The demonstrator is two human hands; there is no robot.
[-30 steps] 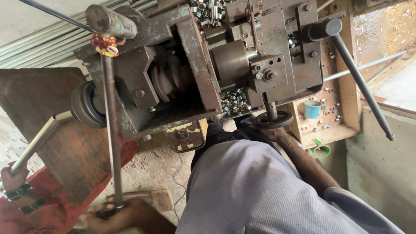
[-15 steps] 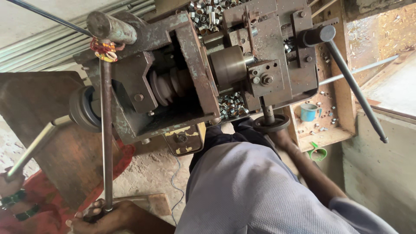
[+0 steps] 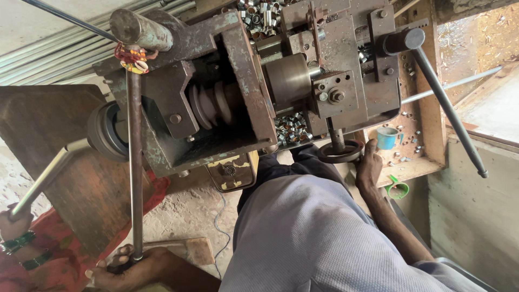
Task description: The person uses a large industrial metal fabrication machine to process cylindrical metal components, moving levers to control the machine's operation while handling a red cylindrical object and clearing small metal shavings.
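My left hand [image 3: 127, 270] sits lowest and nearest to me, its fingers wrapped around the bottom end of the long steel lever [image 3: 134, 162] that rises to the top of the machine [image 3: 227, 92]. Over the last second that hand has slid a little further into sight at the lower edge, and the lever now stands nearly straight instead of leaning, so I judge the stroke is at or near its end.

My right hand [image 3: 369, 165] has stayed where it was, thumb and fingers touching the rim of the small dark handwheel [image 3: 339, 152] under the machine's front block; I cannot tell whether it truly grips the wheel or only rests on it.

Just beyond, at the right edge of the wooden shelf [image 3: 419, 130], a blue cup [image 3: 387, 137] stands among scattered metal rings [image 3: 292, 128]. At the far left, another person's hand [image 3: 12, 224] with green bangles holds a second handle.
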